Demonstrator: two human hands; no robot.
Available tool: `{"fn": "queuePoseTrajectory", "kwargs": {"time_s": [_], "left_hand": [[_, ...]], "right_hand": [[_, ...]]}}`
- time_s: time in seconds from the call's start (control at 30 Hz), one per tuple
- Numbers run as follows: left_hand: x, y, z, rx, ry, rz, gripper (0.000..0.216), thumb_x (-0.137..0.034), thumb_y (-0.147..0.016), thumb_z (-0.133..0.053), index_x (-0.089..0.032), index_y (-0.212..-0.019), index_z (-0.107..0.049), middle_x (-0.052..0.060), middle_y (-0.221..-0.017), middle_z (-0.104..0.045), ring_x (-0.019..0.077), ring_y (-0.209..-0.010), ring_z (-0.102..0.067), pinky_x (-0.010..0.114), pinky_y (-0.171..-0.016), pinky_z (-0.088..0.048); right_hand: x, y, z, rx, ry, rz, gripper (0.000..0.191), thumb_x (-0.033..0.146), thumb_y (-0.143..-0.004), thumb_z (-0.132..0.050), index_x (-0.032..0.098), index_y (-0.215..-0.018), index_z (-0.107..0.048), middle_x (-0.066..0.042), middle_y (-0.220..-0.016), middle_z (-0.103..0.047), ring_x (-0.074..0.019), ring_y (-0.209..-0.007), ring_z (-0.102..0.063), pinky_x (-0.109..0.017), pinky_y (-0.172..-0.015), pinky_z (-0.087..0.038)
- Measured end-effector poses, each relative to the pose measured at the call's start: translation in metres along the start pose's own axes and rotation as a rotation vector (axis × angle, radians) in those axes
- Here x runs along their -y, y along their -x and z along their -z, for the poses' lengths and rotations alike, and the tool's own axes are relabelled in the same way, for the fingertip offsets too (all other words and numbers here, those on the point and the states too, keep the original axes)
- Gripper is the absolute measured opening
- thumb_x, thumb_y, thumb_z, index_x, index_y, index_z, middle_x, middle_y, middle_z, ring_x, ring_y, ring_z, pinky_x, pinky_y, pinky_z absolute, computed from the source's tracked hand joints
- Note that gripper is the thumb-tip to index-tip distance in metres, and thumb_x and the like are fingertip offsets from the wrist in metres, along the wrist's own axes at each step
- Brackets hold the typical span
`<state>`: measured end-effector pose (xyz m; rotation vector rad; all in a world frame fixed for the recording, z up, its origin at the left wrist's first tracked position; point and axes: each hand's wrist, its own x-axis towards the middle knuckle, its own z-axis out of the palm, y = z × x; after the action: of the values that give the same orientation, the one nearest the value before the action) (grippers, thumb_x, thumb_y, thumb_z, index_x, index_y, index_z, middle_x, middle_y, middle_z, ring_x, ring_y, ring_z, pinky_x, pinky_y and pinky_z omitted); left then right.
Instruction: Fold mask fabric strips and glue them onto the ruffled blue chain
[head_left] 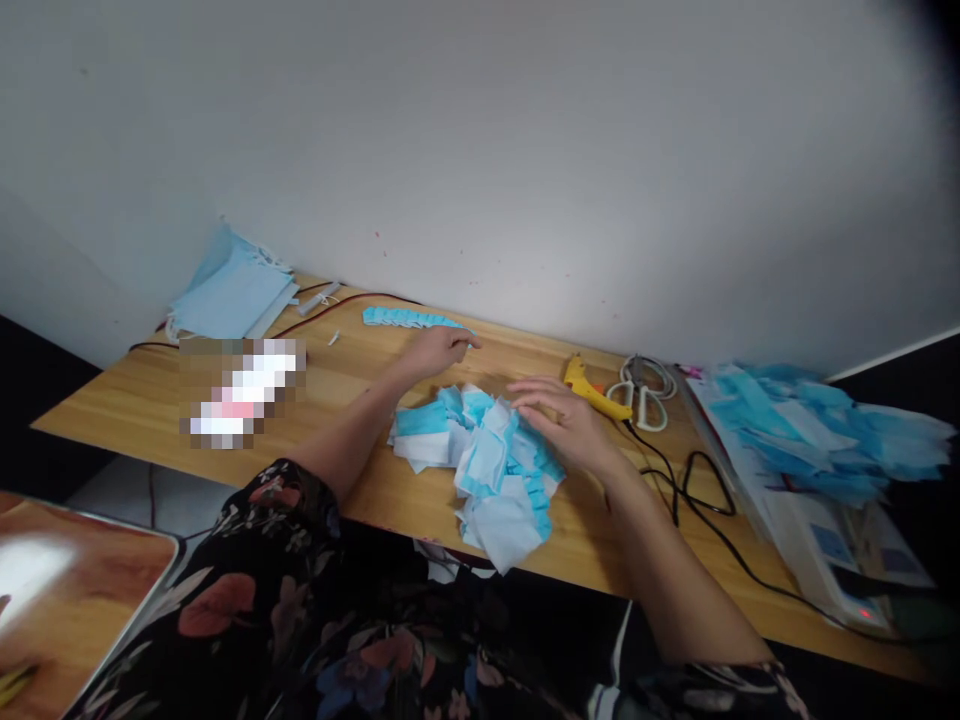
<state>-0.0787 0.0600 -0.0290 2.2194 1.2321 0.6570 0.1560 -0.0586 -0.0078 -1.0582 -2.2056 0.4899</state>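
My left hand point(437, 353) is over the back of the wooden table, fingers loosely bent and slightly apart. Just behind it lies a pleated light-blue strip point(409, 317), its right end partly hidden by the hand; whether they touch I cannot tell. My right hand point(559, 412) is open, fingers stretched out at the upper right edge of a loose pile of blue and white face-mask fabric pieces point(484, 455). Nothing shows in its grip. Some pieces in the pile look pleated, and several overlap toward the table's front edge.
A yellow glue gun point(592, 388), scissors point(641, 395) and a black cable point(679, 490) are to the right. Beyond them, more blue fabric point(817, 430) is heaped near a white power strip point(840, 580). Stacked face masks point(236, 290) lie back left, near a blurred-out object point(244, 395).
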Motion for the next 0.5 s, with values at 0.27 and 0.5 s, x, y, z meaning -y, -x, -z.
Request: {"fn": "queuePoseTrajectory", "kwargs": {"time_s": [0.27, 0.5], "left_hand": [[-0.013, 0.003, -0.004, 0.125, 0.241, -0.076, 0.039, -0.027, -0.086, -0.045, -0.016, -0.115, -0.068, 0.002, -0.083, -0.07, 0.0121, -0.076, -0.061, 0.021, -0.071, -0.047], [-0.026, 0.008, -0.01, 0.362, 0.47, -0.107, 0.039, -0.04, -0.092, -0.047, -0.017, -0.119, -0.064, 0.006, -0.094, -0.071, 0.0136, -0.085, -0.064, 0.023, -0.075, -0.05]], "right_hand": [[-0.006, 0.004, 0.015, 0.143, 0.098, 0.097, 0.027, 0.017, -0.09, -0.054, 0.029, -0.108, -0.069, -0.004, -0.131, -0.063, -0.023, -0.127, -0.052, -0.049, -0.106, -0.041], [-0.015, 0.002, 0.002, 0.122, 0.078, 0.102, 0.019, 0.02, -0.089, -0.057, 0.027, -0.1, -0.07, -0.005, -0.127, -0.065, -0.0247, -0.126, -0.051, -0.051, -0.105, -0.042]]}}
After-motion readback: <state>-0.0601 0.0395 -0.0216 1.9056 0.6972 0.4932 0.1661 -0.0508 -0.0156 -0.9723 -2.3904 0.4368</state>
